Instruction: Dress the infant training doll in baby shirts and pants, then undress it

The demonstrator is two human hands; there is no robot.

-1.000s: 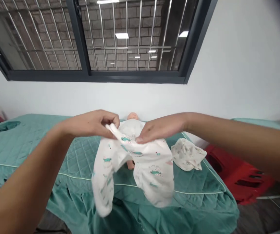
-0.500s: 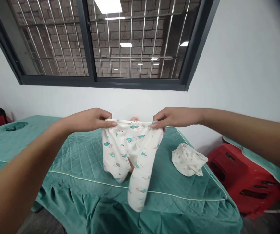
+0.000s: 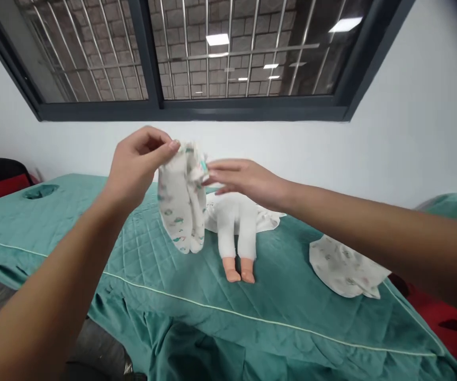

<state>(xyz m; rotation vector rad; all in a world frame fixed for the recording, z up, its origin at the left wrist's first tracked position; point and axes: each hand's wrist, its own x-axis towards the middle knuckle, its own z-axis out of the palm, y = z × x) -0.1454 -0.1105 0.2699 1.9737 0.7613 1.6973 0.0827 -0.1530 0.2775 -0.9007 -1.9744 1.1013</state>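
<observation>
My left hand (image 3: 135,165) pinches the waistband of a pair of white baby trousers (image 3: 181,203) with small green prints, which hang folded in the air. My right hand (image 3: 248,181) has its fingers stretched out, the tips touching the top edge of the trousers. Behind and below lies a baby doll (image 3: 236,233) in white clothes on a green quilted bed cover (image 3: 141,270), its bare feet toward me; its head is hidden by my right hand.
A second white printed garment (image 3: 345,267) lies on the bed's right side. A red plastic item (image 3: 442,317) sits beyond the right edge. A barred window (image 3: 196,53) fills the wall above. A face hole (image 3: 39,191) marks the bed's far left.
The trousers were held spread by the waistband in both hands; now my left hand has lifted them, folded together, and my right hand has loosened to outstretched fingers. The doll's legs show now.
</observation>
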